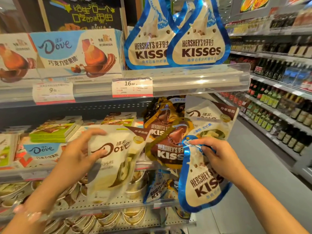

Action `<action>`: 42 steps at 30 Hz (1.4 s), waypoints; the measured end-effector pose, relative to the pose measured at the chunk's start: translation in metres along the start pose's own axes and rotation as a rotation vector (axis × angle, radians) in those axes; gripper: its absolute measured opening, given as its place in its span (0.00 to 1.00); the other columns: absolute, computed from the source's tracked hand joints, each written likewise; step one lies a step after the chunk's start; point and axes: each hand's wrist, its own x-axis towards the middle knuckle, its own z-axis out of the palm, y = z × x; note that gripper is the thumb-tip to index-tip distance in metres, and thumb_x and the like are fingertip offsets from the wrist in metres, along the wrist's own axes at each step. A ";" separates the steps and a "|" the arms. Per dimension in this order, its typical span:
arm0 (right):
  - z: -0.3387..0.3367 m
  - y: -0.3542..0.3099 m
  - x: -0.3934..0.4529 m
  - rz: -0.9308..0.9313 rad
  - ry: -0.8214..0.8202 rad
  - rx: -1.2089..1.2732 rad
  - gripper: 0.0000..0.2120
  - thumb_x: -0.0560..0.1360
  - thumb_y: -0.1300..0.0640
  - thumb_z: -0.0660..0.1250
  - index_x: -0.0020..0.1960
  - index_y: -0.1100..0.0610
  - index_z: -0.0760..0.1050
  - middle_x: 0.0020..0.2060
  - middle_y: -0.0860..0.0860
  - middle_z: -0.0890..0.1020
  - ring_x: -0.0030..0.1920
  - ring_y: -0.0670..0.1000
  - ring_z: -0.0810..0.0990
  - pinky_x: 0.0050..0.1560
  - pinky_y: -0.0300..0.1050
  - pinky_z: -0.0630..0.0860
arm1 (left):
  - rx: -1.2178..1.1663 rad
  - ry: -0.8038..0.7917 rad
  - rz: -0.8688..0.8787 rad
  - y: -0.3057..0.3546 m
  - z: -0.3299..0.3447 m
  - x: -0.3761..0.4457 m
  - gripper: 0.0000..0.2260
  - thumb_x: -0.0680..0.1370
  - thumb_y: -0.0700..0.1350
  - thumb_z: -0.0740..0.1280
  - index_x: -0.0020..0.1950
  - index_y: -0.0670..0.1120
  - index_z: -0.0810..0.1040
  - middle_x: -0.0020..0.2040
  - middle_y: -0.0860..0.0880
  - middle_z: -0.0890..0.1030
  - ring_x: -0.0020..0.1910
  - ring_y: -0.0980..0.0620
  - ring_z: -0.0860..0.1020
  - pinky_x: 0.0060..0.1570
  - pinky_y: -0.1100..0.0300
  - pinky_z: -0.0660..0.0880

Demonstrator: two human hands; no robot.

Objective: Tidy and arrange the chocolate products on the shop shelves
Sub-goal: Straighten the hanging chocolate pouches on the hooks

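Hershey's Kisses cookies-and-cream bag (201,181) hangs lengthwise from right hand (217,155) pinching its top; left hand (76,154) grips white Dove pouch (112,162).

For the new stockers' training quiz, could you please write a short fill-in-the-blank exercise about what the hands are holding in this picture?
1. The left hand holds a white pouch branded ____.
2. The right hand pinches the top of a Kisses bag with a ____ border.
3. The price tag below the two Kisses bags on the top shelf reads ____.

Missing words: Dove; blue; 16.80
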 end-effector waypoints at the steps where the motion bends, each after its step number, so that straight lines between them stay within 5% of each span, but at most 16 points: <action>1: -0.001 0.003 0.001 0.011 0.044 -0.024 0.17 0.76 0.70 0.60 0.54 0.54 0.80 0.53 0.48 0.81 0.55 0.44 0.77 0.52 0.26 0.70 | -0.032 0.022 -0.001 -0.001 -0.003 0.000 0.23 0.70 0.34 0.70 0.53 0.60 0.72 0.42 0.51 0.81 0.38 0.62 0.82 0.26 0.70 0.74; 5: 0.010 0.008 0.005 0.038 0.162 -0.056 0.17 0.76 0.71 0.59 0.55 0.55 0.79 0.52 0.46 0.78 0.52 0.43 0.75 0.46 0.20 0.68 | -0.016 0.059 -0.017 -0.003 -0.007 0.000 0.30 0.66 0.40 0.72 0.62 0.62 0.67 0.28 0.51 0.80 0.26 0.64 0.78 0.23 0.73 0.69; 9: 0.035 0.009 0.014 0.004 0.222 -0.084 0.19 0.74 0.73 0.59 0.55 0.56 0.80 0.51 0.46 0.77 0.44 0.38 0.72 0.43 0.19 0.66 | 0.149 -0.047 0.150 -0.002 -0.005 0.000 0.10 0.67 0.42 0.71 0.39 0.59 0.80 0.29 0.59 0.81 0.33 0.69 0.77 0.34 0.76 0.72; 11: 0.049 0.010 0.020 0.015 0.220 -0.073 0.19 0.74 0.73 0.58 0.56 0.57 0.79 0.53 0.49 0.79 0.45 0.42 0.74 0.41 0.22 0.68 | 0.221 -0.060 0.187 -0.004 -0.002 0.006 0.11 0.68 0.41 0.72 0.43 0.58 0.81 0.41 0.59 0.82 0.45 0.66 0.77 0.47 0.68 0.74; 16: 0.067 0.014 0.031 0.065 0.237 0.008 0.17 0.76 0.71 0.57 0.57 0.58 0.78 0.53 0.53 0.80 0.49 0.49 0.78 0.44 0.34 0.73 | 0.277 -0.117 0.211 -0.007 0.013 0.027 0.10 0.71 0.43 0.72 0.50 0.54 0.83 0.67 0.60 0.70 0.71 0.61 0.60 0.69 0.57 0.57; 23: 0.073 0.018 0.043 0.146 0.165 -0.074 0.18 0.76 0.69 0.57 0.60 0.56 0.77 0.60 0.51 0.78 0.60 0.51 0.76 0.57 0.37 0.69 | 0.336 -0.249 0.103 -0.018 0.036 0.045 0.07 0.73 0.43 0.71 0.51 0.51 0.82 0.70 0.61 0.60 0.72 0.62 0.49 0.73 0.55 0.41; 31: 0.063 0.024 0.041 0.104 0.078 -0.070 0.19 0.77 0.68 0.56 0.62 0.55 0.76 0.65 0.54 0.74 0.67 0.53 0.70 0.67 0.44 0.66 | 0.340 -0.216 0.099 -0.024 0.041 0.046 0.09 0.72 0.44 0.71 0.52 0.48 0.82 0.69 0.60 0.61 0.70 0.63 0.52 0.73 0.54 0.43; 38: 0.051 0.034 0.007 0.017 0.436 0.071 0.12 0.77 0.62 0.63 0.52 0.48 0.64 0.45 0.45 0.77 0.41 0.46 0.80 0.36 0.41 0.77 | 0.314 -0.200 0.023 -0.025 0.041 0.047 0.24 0.72 0.44 0.71 0.68 0.48 0.71 0.73 0.52 0.61 0.73 0.57 0.54 0.74 0.49 0.49; 42: 0.030 0.034 -0.008 0.059 0.613 0.277 0.18 0.74 0.57 0.67 0.53 0.41 0.62 0.40 0.44 0.79 0.40 0.39 0.82 0.32 0.29 0.74 | 0.278 -0.200 0.065 -0.020 0.041 0.046 0.17 0.72 0.42 0.71 0.58 0.56 0.73 0.68 0.60 0.61 0.69 0.61 0.54 0.73 0.47 0.50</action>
